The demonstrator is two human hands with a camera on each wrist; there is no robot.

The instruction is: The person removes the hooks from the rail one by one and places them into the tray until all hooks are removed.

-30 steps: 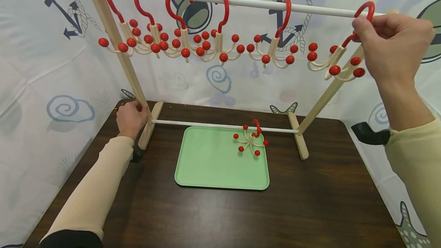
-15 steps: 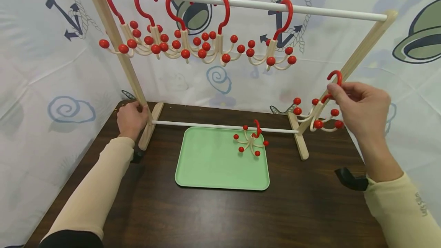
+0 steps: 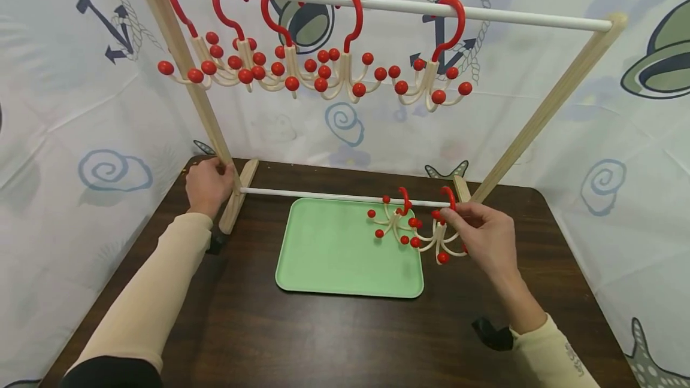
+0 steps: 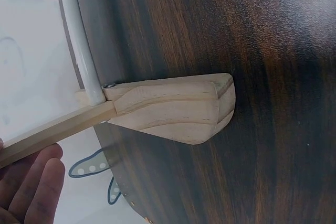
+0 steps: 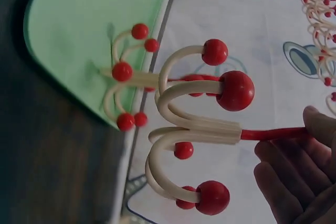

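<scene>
My right hand [image 3: 487, 238] pinches the red hook of a hanger [image 5: 215, 134] with pale curved arms tipped by red balls. It holds this hanger in the air at the right edge of the green tray [image 3: 334, 262]. A second hanger [image 3: 395, 220] of the same kind is on the tray's far right corner, its red hook up. On the other side, my left hand [image 3: 207, 187] grips the left wooden post [image 4: 58, 128] of the rack low down, just above its foot [image 4: 168, 109]. The left wrist view shows the fingers [image 4: 47, 184] along the post.
Several more hangers, among them a red-hooked hanger [image 3: 429, 79], hang from the rack's white top rail [image 3: 517, 15]. A thin white lower rod [image 3: 312, 196] runs behind the tray. The right post [image 3: 544, 112] slants up beside my right hand. Everything stands on a dark wooden table [image 3: 334, 346].
My right hand has taken the rightmost hanger off the top rail and brought it down and left to the tray's edge. The left hand stays at the post.
</scene>
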